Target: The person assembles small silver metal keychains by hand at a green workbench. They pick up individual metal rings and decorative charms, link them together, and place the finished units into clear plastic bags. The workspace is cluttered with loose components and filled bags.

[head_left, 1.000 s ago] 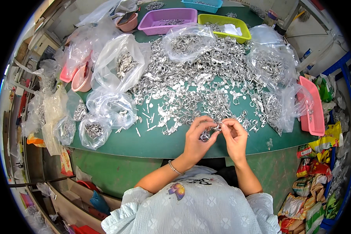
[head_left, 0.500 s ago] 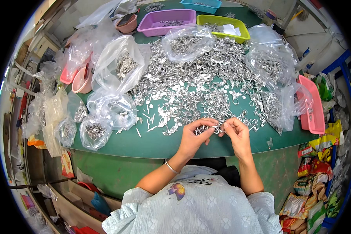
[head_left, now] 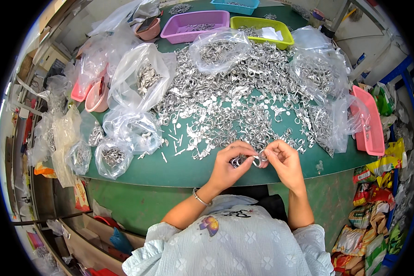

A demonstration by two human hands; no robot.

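metal rings [head_left: 253,160], pinched between both hands [head_left: 257,162]

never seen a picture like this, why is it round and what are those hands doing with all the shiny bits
The picture comes from a wide fisheye camera worn on a person's head, looking down, so straight edges bend and the corners go black. No machine here: the two bare hands are the wearer's own. The left hand and right hand meet at the near edge of a green table, pinching small metal rings between the fingertips. Behind them lies a big heap of loose silvery metal parts, clear plastic bags of more parts, and purple, yellow-green and pink trays.
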